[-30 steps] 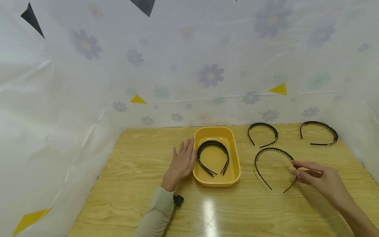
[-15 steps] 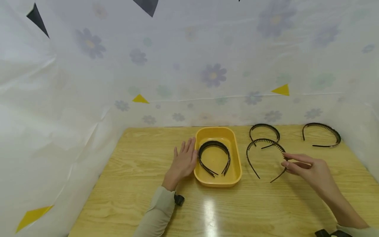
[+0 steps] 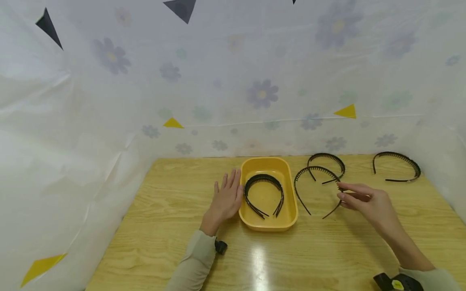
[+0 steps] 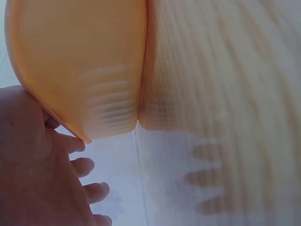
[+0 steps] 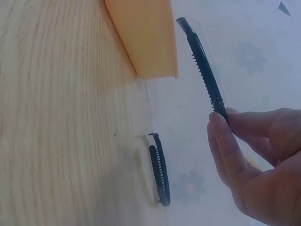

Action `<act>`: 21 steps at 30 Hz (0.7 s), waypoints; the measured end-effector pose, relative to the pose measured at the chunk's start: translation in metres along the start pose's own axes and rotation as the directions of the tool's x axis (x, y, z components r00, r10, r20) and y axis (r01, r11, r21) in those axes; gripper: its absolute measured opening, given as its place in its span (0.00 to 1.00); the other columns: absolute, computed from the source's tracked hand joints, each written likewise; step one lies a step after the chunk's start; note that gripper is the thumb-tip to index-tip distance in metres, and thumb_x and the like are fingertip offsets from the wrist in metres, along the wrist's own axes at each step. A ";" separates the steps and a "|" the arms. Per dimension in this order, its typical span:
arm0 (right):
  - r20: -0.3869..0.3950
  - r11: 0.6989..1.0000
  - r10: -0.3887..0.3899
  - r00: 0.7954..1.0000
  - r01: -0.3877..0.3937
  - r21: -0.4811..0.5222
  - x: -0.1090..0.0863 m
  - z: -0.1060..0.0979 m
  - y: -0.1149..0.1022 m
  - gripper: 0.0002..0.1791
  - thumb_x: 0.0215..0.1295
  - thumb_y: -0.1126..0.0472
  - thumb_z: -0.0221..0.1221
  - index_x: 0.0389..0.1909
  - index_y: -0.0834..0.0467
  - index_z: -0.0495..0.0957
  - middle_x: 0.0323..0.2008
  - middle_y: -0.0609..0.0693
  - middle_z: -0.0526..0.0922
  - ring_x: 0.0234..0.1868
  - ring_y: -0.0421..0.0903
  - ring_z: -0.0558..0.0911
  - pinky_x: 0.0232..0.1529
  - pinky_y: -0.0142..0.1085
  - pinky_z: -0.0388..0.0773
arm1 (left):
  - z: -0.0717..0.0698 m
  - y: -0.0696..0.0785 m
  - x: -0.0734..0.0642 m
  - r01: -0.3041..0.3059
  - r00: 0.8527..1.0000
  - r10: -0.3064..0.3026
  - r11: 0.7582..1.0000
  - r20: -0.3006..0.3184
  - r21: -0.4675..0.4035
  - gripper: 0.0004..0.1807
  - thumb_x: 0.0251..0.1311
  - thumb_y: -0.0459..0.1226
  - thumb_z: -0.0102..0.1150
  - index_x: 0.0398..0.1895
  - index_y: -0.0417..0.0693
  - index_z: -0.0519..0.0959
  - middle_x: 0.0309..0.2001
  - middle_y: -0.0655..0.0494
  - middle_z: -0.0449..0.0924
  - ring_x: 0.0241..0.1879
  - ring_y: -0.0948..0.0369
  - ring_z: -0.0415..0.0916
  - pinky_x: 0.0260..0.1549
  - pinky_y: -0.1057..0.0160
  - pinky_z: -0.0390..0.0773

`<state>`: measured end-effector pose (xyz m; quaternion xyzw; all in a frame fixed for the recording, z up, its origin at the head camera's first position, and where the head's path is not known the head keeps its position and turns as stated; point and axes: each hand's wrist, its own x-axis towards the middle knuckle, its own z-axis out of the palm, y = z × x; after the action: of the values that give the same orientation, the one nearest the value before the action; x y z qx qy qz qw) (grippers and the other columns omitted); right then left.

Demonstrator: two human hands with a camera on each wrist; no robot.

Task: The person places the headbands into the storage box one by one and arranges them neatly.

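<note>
A black toothed headband (image 3: 316, 168) is pinched at its right arm between the thumb and fingers of my right hand (image 3: 369, 202). It hangs above the table, just right of the yellow tray (image 3: 268, 227), with its open ends toward me. The right wrist view shows the same headband (image 5: 204, 63) raised off the wood. Inside the tray lie several black headbands (image 3: 263, 178), nested together. My left hand (image 3: 225, 200) rests flat with straight fingers against the tray's left side; in the left wrist view, the palm touches the tray's rim (image 4: 47, 110).
Two more black headbands lie toward the back right: one headband (image 3: 329, 155) partly behind the held one, the other headband (image 3: 415, 167) near the right edge. A wooden table (image 3: 171, 194) meets white flower-printed sheeting (image 3: 218, 101) at the back and sides.
My right hand has carried the pinched headband left and slightly away from me, toward the tray. It now overlaps the back headband in the head view. My left hand has stayed against the tray.
</note>
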<state>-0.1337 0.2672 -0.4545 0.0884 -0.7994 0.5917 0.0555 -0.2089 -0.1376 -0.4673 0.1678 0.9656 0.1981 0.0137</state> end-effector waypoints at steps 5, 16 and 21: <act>-0.009 1.000 0.013 1.000 -0.013 0.020 0.007 0.007 -0.003 0.23 0.73 0.66 0.62 0.66 0.70 0.76 0.50 0.38 0.86 0.42 0.40 0.89 0.42 0.38 0.85 | 0.003 -0.001 0.000 -0.009 1.000 0.009 0.999 -0.018 0.038 0.32 0.84 0.48 0.26 0.85 0.50 0.43 0.84 0.54 0.35 0.81 0.45 0.35 0.72 0.31 0.39; 0.004 0.997 -0.042 0.999 0.042 0.062 0.024 0.025 -0.010 0.24 0.71 0.67 0.64 0.65 0.70 0.75 0.52 0.39 0.84 0.45 0.38 0.87 0.43 0.37 0.84 | -0.002 0.002 -0.001 0.003 1.000 0.000 0.994 -0.030 0.105 0.32 0.84 0.49 0.26 0.85 0.52 0.45 0.84 0.56 0.38 0.81 0.49 0.32 0.74 0.33 0.37; 0.006 0.997 -0.056 0.998 0.055 0.060 0.032 0.033 -0.016 0.24 0.72 0.66 0.63 0.66 0.71 0.75 0.52 0.39 0.84 0.45 0.38 0.87 0.42 0.37 0.85 | -0.003 0.002 0.000 -0.002 1.000 0.004 0.993 -0.018 0.120 0.32 0.84 0.49 0.27 0.85 0.51 0.45 0.84 0.54 0.37 0.81 0.48 0.32 0.74 0.35 0.38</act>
<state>-0.1610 0.2291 -0.4427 0.1144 -0.7786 0.6134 0.0661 -0.2086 -0.1373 -0.4644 0.1681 0.9756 0.1411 -0.0054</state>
